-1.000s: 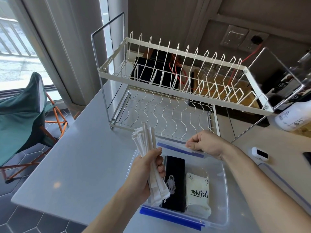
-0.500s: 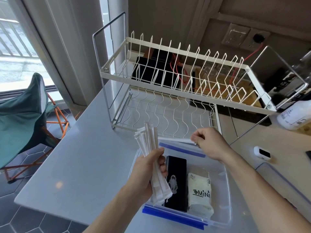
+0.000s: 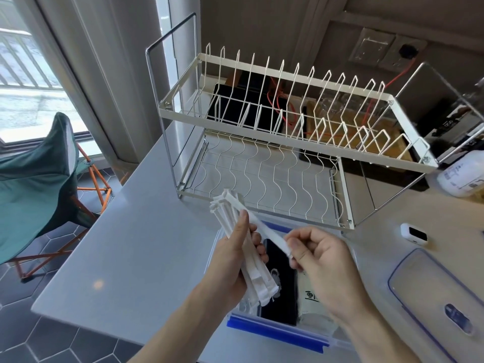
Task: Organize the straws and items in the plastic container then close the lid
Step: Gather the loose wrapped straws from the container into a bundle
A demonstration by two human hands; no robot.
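Standing on the grey table (image 3: 136, 247) near a window is a dish rack (image 3: 288, 142). Left hand (image 3: 230, 260) grips the straw bundle (image 3: 251, 260); right hand (image 3: 314, 255), earlier at the container (image 3: 277, 330) rim, now pinches one straw (image 3: 264, 230).

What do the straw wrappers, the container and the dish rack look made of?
Straw bundle: matte white paper sleeves, creased, frayed ends. Container: clear plastic, see-through wall, blue latch. Dish rack: probably cream-coated metal wire with bare shiny steel uprights.

The right hand (image 3: 318, 260) has left the container's far rim (image 3: 277, 223); it now pinches a single straw (image 3: 267, 233). That straw's far end now lies against the bundle (image 3: 245, 247) in the left hand (image 3: 230, 260).
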